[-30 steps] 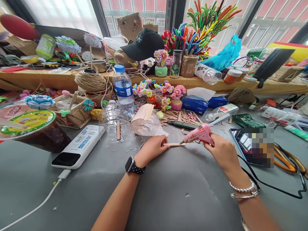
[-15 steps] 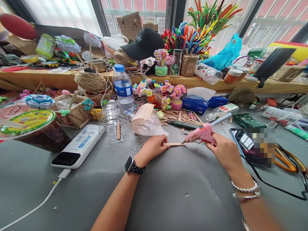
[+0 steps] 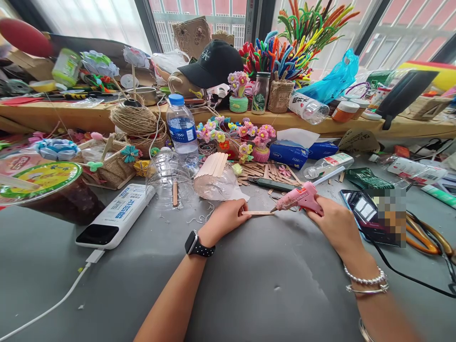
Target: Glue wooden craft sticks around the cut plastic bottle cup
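Note:
My left hand [image 3: 230, 216] pinches one end of a wooden craft stick [image 3: 259, 213], which extends to the right just over the grey table. A pink hot glue gun [image 3: 299, 198] is gripped in my right hand [image 3: 329, 221], its nozzle at the stick's far right end. Whether the nozzle touches the wood I cannot tell. Behind my left hand lies a clear plastic bottle piece [image 3: 217, 185] with several craft sticks [image 3: 213, 164] side by side on top. Left of it, another cut clear bottle [image 3: 167, 178] has a single stick on it.
A pile of loose craft sticks [image 3: 263, 172] and a dark green utility knife [image 3: 272, 184] lie behind the glue gun. To the right are a phone [image 3: 366, 213], orange-handled scissors [image 3: 423, 237] and a black cord [image 3: 395, 268]. A white power bank [image 3: 116, 218] and a drink cup [image 3: 71, 199] stand left.
My right hand and the glue gun have shifted very slightly, with the nozzle a little farther right along the stick's end. My left hand stays in place.

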`<state>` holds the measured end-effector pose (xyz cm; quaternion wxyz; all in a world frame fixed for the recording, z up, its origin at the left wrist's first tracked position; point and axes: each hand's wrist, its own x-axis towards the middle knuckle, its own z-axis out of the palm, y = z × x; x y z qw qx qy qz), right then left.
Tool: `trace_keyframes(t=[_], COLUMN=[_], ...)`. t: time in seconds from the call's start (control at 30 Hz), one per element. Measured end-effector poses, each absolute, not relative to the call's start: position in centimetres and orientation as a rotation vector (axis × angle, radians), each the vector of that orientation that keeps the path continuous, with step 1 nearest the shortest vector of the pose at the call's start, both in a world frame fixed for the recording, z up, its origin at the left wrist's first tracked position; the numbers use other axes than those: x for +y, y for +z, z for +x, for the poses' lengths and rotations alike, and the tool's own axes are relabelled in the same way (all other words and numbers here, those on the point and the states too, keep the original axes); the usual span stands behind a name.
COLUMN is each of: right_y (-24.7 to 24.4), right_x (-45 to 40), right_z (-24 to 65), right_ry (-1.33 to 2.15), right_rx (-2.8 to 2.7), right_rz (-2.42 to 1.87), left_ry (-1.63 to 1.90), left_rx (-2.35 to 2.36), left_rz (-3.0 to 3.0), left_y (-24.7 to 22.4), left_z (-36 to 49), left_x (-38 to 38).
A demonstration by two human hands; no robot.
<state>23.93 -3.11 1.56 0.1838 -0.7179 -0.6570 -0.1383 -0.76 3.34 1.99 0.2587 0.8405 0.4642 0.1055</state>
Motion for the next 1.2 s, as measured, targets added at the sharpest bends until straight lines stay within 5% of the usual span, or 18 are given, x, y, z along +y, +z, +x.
trace_keyframes(t=[1.2], right_y=[2.14], right_x=[-3.48], right_z=[24.38], right_ry=[-0.396], right_rx=[-1.867], right_rz=[-2.085], left_ry=[0.298], left_rx=[1.246], left_rz=[2.276], left_y=[1.74], left_z=[-0.86], left_x=[3.48])
